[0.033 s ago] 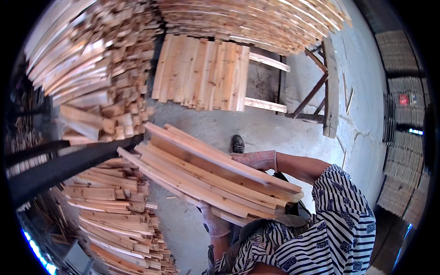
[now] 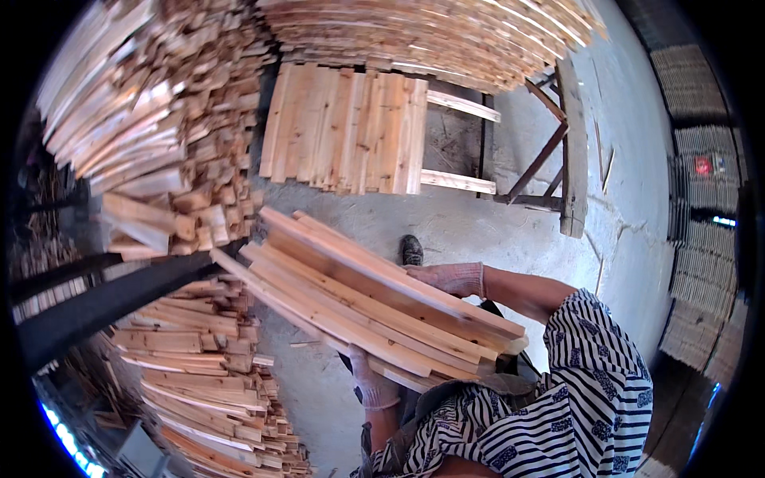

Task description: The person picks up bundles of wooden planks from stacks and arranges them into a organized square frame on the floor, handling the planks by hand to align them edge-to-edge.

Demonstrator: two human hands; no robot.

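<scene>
A bundle of several long, pale wooden boards lies across both my arms, slanting from the far left toward my waist. My left hand, in a light knitted glove, grips the bundle from its near left side, with part of the fingers tucked under the lowest board. On the far side my right hand, gloved too, wraps the edge of the outer board, its fingertips partly hidden behind the wood. The near ends of the boards rest close against my body.
Ahead, a row of boards lies side by side on a wooden rack. Tall stacks of boards rise at the far left and behind the rack. A lower stack stands near left, beside a dark beam. Bundled slats line the right.
The view has shifted very slightly, so the rack and its boards sit a little further left. My hands keep the same hold on the bundle.
</scene>
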